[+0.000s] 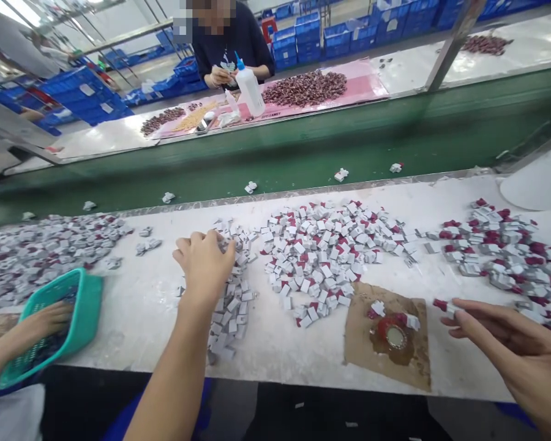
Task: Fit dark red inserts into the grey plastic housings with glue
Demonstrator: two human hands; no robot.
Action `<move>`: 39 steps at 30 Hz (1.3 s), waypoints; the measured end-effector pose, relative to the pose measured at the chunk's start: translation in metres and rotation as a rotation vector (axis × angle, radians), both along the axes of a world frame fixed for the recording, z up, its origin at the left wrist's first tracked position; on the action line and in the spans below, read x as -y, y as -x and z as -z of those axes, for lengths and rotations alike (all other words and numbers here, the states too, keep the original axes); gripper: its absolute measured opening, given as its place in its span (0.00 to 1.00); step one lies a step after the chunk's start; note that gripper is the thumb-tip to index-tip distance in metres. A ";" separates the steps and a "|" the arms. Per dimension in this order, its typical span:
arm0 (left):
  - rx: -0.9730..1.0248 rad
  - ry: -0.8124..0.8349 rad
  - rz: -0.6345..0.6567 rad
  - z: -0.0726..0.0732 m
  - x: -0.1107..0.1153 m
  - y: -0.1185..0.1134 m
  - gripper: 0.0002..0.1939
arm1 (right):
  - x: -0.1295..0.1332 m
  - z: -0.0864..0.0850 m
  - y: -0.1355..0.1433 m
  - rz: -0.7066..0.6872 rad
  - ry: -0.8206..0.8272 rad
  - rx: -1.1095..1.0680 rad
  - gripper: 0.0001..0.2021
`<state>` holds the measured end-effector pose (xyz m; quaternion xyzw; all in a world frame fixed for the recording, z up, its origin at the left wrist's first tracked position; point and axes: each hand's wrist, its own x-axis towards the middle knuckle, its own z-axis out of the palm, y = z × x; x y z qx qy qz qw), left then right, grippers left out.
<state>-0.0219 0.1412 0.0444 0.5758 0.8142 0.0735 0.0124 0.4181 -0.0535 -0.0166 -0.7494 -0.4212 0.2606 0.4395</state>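
A small white and dark-red piece [445, 307] is at the fingertips of the right hand [518, 349], pinched between thumb and fingers above the white table [138, 331], just beyond the right edge of a scrap of cardboard [417, 366]. On the cardboard a round disc [397, 337] sits in a wet reddish-brown patch, with one loose piece [376, 309] behind it to the left and another [412, 322] just to its right.

The left hand [206, 263] reaches down with bent fingers over a pile of grey blocks [232, 312]; its fingertips are partly hidden, so whether it grips a block cannot be told. Between the hands, farther back, spreads a heap of white and red pieces [321, 251]. A similar heap [500, 245] lies beyond the right hand, and a greyer one [50, 245] on the far left. In front of that, a neighbour's hand [55, 320] dips into a green basket [90, 315].

Behind the table runs a green belt [294, 153] with single pieces spaced along its near edge. Across it, a person in a dark shirt [257, 40] works behind a white bottle [250, 92] with a blue tip, near a brownish-red heap [305, 89] on a pink sheet [370, 79]. Blue crates [307, 37] stand behind.
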 end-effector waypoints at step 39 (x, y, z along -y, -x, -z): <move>1.406 0.162 0.469 0.030 0.152 -0.132 0.04 | 0.015 -0.032 0.071 -0.141 -0.163 -0.608 0.09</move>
